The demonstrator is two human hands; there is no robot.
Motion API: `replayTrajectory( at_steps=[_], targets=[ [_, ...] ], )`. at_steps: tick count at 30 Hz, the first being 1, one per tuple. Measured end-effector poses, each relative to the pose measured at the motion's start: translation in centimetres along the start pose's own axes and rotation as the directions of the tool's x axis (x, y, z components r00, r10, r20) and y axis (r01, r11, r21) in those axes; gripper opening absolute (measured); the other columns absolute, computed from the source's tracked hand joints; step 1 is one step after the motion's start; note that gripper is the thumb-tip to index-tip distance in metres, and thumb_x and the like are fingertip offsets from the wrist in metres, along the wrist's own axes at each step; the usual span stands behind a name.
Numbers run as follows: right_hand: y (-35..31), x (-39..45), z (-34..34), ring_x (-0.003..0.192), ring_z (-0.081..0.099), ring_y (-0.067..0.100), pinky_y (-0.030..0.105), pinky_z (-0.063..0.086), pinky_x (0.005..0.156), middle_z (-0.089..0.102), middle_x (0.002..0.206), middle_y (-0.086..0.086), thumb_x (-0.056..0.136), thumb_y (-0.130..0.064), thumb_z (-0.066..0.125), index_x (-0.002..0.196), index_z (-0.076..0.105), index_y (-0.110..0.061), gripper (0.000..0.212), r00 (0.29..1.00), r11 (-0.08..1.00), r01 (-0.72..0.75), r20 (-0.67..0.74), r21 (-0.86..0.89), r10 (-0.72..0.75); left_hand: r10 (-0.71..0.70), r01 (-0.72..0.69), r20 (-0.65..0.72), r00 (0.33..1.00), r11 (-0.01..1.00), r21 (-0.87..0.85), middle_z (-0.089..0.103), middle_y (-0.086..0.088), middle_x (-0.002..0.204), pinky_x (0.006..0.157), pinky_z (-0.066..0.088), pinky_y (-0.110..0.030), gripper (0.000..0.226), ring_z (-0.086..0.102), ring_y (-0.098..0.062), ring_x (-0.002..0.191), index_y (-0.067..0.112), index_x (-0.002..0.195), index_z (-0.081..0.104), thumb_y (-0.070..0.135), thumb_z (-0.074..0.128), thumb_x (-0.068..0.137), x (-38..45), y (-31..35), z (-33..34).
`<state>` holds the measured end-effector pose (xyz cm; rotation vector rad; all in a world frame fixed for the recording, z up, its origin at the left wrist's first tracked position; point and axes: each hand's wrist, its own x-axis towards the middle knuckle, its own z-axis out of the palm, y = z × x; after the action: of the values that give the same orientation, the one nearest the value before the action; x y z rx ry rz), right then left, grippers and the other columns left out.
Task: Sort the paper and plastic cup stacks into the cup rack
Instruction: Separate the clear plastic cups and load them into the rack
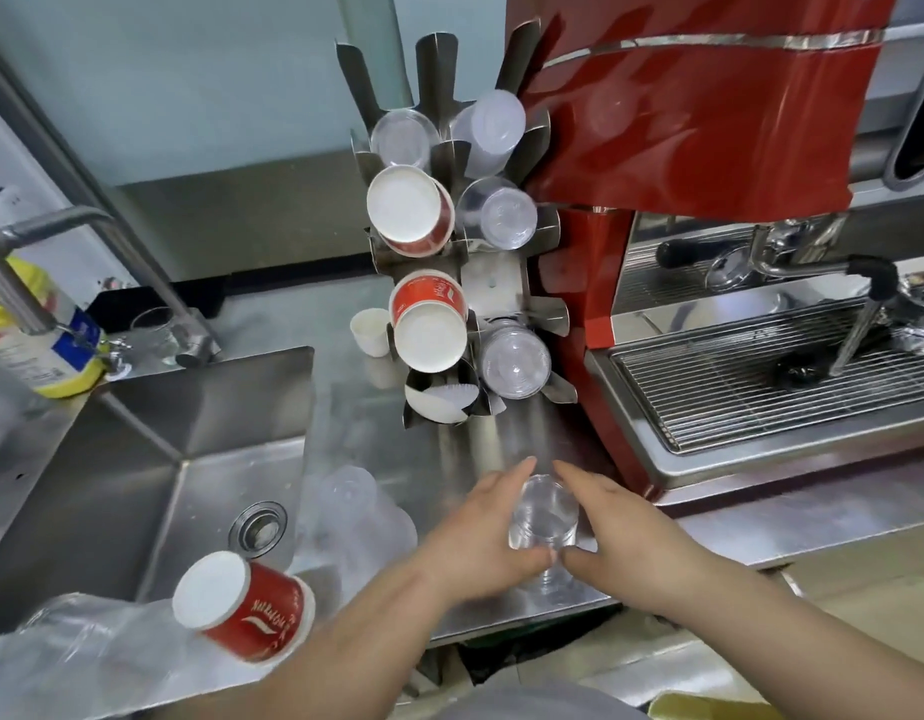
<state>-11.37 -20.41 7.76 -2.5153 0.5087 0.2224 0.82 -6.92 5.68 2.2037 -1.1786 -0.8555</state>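
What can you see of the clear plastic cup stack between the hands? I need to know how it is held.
The clear plastic cup stack is see-through, with nested rims visible. It is over the steel counter, below the cup rack. The left hand and right hand cup it from both sides, thumbs meeting at its near end.

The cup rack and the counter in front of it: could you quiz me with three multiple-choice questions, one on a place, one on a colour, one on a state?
1. Where does the loose paper cup stack lie?
A. by the sink
B. on the drip tray
C. in the rack

2. What colour is the coffee machine?
A. blue
B. red
C. green

3. What are both hands doing?
A. resting flat on the counter
B. holding a clear cup stack
C. turning the tap

Answers:
1 A, it lies on its side at the sink edge.
2 B, its panels are red.
3 B, left hand and right hand enclose the clear cup stack.
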Motion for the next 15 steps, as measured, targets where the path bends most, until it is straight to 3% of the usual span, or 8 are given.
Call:
replayTrajectory(
  at_steps=[4,7,12,15],
  targets=[
    [0.6,0.3,1.2,0.142,0.031,0.009,0.017,0.026,0.11,0.03,0.156,-0.006,0.086,-0.04,0.065,0.153,0.016,-0.023,0.085,0.999,0.999,0.024,-0.048,0.044,-0.022,-0.024,0.019,-0.076,0.997,0.998,-0.063,0.028,0.008,0.153,0.108,0.028,-0.019,0.087,0.03,-0.006,0.138,0.035,0.151,0.017,0.042,0.068,0.082,-0.2,-0.6,1.3],
    [0.7,0.5,1.6,0.138,0.036,0.009,0.015,0.028,0.106,0.036,0.152,-0.006,0.083,-0.037,0.068,0.15,0.023,-0.025,0.082,0.997,0.998,0.032,-0.07,0.058,-0.027,-0.03,0.022,-0.101,0.994,0.997,-0.079,0.033,0.007,0.15,0.105,0.027,-0.016,0.082,0.031,-0.005,0.137,0.033,0.148,0.025,0.041,0.07,0.08,-0.2,-1.1,1.5],
    [0.9,0.7,2.0,0.128,0.044,0.006,0.019,0.035,0.104,0.044,0.142,-0.008,0.078,-0.034,0.071,0.145,0.032,-0.031,0.078,0.995,0.989,0.062,-0.081,0.132,-0.052,-0.034,0.018,-0.117,0.993,0.991,-0.13,0.042,0.009,0.139,0.108,0.038,-0.027,0.077,0.04,-0.004,0.13,0.039,0.14,0.034,0.048,0.07,0.072,-0.7,-1.6,1.4],
    [0.6,0.6,2.2,0.121,0.045,-0.003,0.011,0.035,0.099,0.046,0.135,-0.014,0.077,-0.034,0.073,0.136,0.034,-0.047,0.072,0.988,0.977,0.127,-0.112,0.173,-0.109,-0.037,0.011,-0.149,0.988,0.985,-0.171,0.044,0.014,0.135,0.103,0.045,-0.031,0.075,0.045,-0.001,0.125,0.043,0.135,0.037,0.053,0.068,0.068,-1.8,-1.9,0.5]
  ],
)
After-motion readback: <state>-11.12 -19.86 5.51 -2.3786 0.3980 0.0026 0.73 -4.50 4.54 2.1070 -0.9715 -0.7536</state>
